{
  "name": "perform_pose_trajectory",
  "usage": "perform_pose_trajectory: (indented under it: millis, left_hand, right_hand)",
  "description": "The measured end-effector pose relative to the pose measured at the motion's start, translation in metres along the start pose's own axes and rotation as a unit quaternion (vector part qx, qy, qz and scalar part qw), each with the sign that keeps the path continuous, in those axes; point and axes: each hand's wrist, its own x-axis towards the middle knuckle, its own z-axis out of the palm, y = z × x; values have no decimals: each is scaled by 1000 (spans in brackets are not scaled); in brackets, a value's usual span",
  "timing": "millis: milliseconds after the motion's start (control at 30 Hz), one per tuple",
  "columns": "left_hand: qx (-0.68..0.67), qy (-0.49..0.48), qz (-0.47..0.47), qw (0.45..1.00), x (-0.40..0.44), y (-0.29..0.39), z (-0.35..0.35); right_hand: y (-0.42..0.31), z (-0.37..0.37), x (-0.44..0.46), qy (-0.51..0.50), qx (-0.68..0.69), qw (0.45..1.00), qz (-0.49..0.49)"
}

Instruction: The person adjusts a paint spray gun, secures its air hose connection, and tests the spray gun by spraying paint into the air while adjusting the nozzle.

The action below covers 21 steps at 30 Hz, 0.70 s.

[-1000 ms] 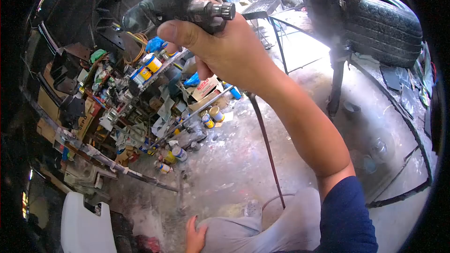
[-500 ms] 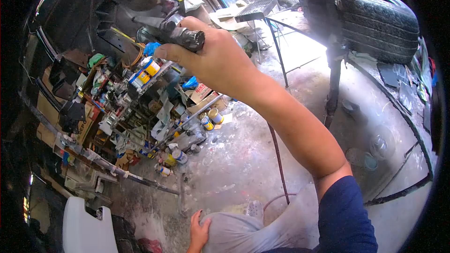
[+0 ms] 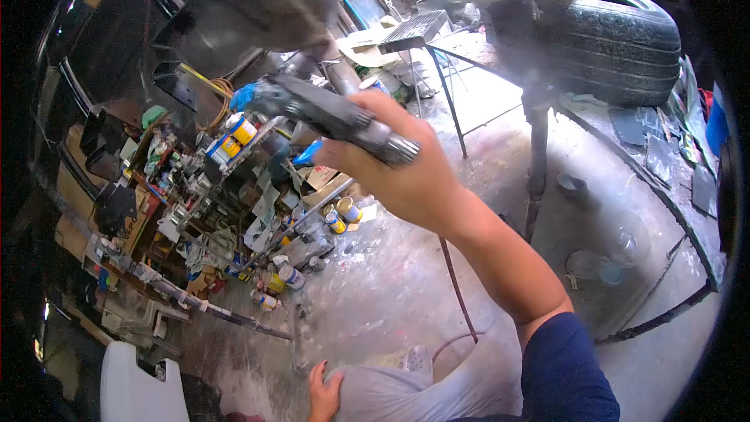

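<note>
My right hand (image 3: 402,184) is wrapped round a dark spray gun (image 3: 332,113), held out in front at the middle of the view. Its ridged rear knob points toward me, and the front end faces up and left. Beyond the gun hangs a large, dull grey curved panel (image 3: 258,0), its upper part cut off by the view. Low down, my left hand (image 3: 324,395) rests beside the knee of my grey trousers (image 3: 383,391), fingers apart and holding nothing. A dark red hose (image 3: 457,289) runs down below my right forearm.
A cluttered shelf with yellow-labelled cans (image 3: 244,131) stands to the left. More cans (image 3: 348,209) sit on the stained floor. A wire-topped metal stand (image 3: 418,30), a tyre (image 3: 617,51) and a dark metal frame (image 3: 535,148) occupy the right. A white panel (image 3: 141,387) is at lower left.
My right hand has moved right and down with the spray gun, now seen more side-on. The curved panel fills more of the top as the view shifts. My left hand stays by the knee.
</note>
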Motion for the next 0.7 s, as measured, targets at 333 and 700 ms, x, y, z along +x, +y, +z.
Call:
perform_pose_trajectory:
  millis: [333, 700]
  left_hand:
    - [128, 7, 71, 989, 0, 27, 3]
    - [108, -174, 216, 955, 98, 152, 56]
  right_hand:
    - [-1, -60, -35, 187, -166, 967, -46]
    - [27, -75, 7, 275, -278, 919, -41]
